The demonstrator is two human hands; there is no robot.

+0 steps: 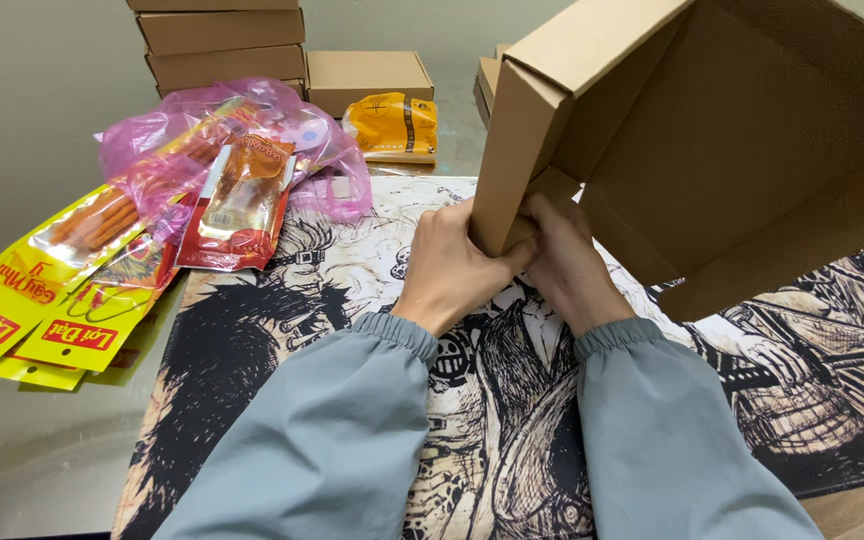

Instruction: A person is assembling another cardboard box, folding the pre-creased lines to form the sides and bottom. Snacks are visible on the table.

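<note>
**Both hands grip the corner of a tilted cardboard box**

A brown cardboard box [712,130], half folded with its open inside facing the camera, is held tilted above the right side of the surface [42,460]. Its lower corner comes down between the two hands. The left hand [449,265] is closed on the box's outer side wall, its fingers curled against the corner edge. The right hand [564,262] presses in just beside it, its fingers tucked under a folded flap at the same corner, so both hands hold the box and touch each other there. Grey sleeves [352,430] with gathered cuffs cover both forearms.

Under the hands lies a large mat [252,370] printed with a black-and-cream drawing, and it covers most of the surface. The raised box hides the mat's far right part and whatever lies behind it.

To the left, well apart from the hands, yellow-backed snack packets [27,310] lie fanned out, partly overlapping one another. A red and orange packet [237,205] leans on top of them, beside a crumpled pink plastic bag [202,125] that holds more packets. Behind the bag, a stack of closed flat cardboard boxes [220,45] rises against the wall. A single flat box [364,78] lies next to the stack, with a small yellow pouch [392,125] in front of it.
</note>
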